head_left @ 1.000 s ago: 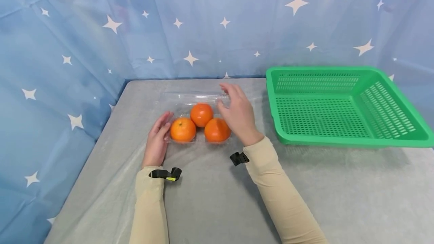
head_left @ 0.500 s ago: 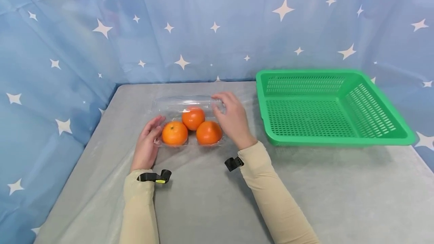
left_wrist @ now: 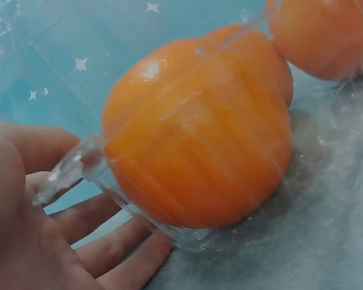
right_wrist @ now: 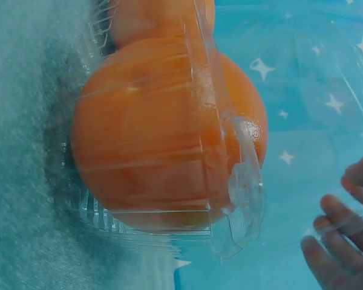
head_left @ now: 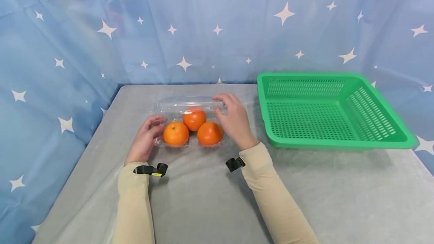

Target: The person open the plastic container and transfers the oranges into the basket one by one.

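Three oranges, the left one (head_left: 176,133), the right one (head_left: 210,133) and the back one (head_left: 194,119), sit in a clear plastic clamshell box (head_left: 191,143). Its lid (head_left: 179,103) stands raised along the far side. At the box's left end, my left hand (head_left: 144,138) rests with loosely bent fingers; in the left wrist view its fingers (left_wrist: 118,248) touch the plastic end wall. My right hand (head_left: 234,120) hovers by the right end of the lid. Its fingertips (right_wrist: 330,244) appear apart from the box in the right wrist view.
To the right, a green plastic basket (head_left: 335,144) with perforated walls stands on the grey cloth-covered table (head_left: 193,199). A blue curtain with white stars (head_left: 152,18) borders the table at the back and left.
The head view has shifted, so everything appears farther left and slightly lower. My left wrist has swung a little outward to the left. The right hand stays beside the lid.
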Motion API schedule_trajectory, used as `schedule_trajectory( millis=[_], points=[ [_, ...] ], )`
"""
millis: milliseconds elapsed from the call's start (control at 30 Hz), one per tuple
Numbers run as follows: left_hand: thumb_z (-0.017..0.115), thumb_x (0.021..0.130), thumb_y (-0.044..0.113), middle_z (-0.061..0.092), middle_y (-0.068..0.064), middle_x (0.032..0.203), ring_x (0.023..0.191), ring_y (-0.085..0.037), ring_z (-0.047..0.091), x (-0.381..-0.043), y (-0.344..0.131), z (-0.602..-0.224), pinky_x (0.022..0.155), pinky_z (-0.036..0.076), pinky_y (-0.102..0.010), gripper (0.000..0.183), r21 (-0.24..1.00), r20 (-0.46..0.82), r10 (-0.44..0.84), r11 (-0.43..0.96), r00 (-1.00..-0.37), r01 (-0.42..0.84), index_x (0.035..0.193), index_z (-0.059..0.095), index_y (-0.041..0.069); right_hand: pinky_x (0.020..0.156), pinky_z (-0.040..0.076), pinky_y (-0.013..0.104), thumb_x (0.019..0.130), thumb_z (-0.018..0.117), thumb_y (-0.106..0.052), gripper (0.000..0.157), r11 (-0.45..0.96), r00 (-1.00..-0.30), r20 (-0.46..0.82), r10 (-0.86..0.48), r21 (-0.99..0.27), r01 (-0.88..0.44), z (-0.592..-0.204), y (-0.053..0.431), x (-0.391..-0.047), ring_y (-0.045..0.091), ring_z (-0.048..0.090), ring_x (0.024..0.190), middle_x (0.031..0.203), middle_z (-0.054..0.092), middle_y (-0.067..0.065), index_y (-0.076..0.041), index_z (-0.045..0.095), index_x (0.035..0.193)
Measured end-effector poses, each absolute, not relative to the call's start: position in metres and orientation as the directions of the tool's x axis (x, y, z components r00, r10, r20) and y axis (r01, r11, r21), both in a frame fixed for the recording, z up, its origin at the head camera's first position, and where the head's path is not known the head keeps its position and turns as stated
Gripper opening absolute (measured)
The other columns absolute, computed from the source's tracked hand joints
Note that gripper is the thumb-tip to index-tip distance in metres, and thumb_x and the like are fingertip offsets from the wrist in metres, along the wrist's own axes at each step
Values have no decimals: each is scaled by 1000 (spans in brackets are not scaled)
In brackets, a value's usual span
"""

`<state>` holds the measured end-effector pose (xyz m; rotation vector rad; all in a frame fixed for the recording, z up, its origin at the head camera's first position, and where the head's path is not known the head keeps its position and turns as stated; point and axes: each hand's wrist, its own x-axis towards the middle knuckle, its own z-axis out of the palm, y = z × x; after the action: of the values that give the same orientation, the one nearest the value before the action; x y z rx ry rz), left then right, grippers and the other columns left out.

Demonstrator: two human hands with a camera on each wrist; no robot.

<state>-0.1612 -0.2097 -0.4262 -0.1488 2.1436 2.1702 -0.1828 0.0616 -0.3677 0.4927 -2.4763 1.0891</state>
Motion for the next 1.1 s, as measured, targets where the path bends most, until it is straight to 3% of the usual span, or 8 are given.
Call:
schedule_trajectory(
  millis=[167, 300, 467, 633, 800, 1100],
  points=[
    [50, 91, 18, 44, -10, 126, 105, -20, 47, -166, -210, -429, 79, 40, -26, 34, 990, -137, -49, 12, -989, -137, 123, 42, 7, 83, 42, 29, 87, 56, -18, 25, 626, -863, 482, -151, -629, -461, -368, 61, -183, 13, 47, 99, 114, 52, -2, -15, 57, 112],
    [52, 91, 18, 46, -10, 126, 111, -19, 45, -170, -207, -438, 90, 37, -32, 31, 994, -98, -92, -48, -991, -94, 117, 44, 5, 81, 43, 28, 88, 55, -20, 28, 622, -868, 475, -143, -639, -453, -370, 61, -183, 13, 47, 96, 115, 51, -2, -15, 54, 116],
    [52, 90, 14, 44, -11, 130, 119, -22, 41, -174, -204, -447, 92, 37, -30, 27, 985, -47, -102, -168, -994, -29, 111, 42, 0, 80, 42, 29, 89, 54, -23, 33, 614, -883, 454, -119, -665, -425, -373, 61, -183, 13, 46, 96, 116, 49, -3, -16, 50, 120],
    [49, 91, 11, 41, -9, 134, 123, -23, 38, -175, -205, -451, 98, 32, -33, 33, 970, 6, -73, -243, -997, 23, 121, 38, 0, 82, 41, 31, 89, 54, -25, 36, 578, -893, 439, -98, -706, -410, -376, 59, -184, 14, 46, 98, 119, 48, -2, -16, 48, 123],
    [47, 93, 15, 39, -2, 136, 123, -18, 39, -174, -205, -452, 100, 28, -33, 43, 969, -18, -39, -248, -999, -8, 134, 35, 13, 87, 40, 32, 89, 52, -30, 40, 555, -916, 395, -72, -747, -366, -380, 58, -186, 15, 44, 105, 123, 43, -2, -18, 43, 126],
    [47, 92, 18, 36, 2, 138, 126, -14, 34, -176, -203, -454, 102, 24, -31, 47, 965, -65, -42, -256, -997, -52, 137, 34, 16, 85, 41, 31, 87, 56, -23, 37, 583, -924, 383, 9, -752, -307, -393, 59, -192, 17, 44, 102, 116, 39, 0, -19, 45, 122]
  ],
)
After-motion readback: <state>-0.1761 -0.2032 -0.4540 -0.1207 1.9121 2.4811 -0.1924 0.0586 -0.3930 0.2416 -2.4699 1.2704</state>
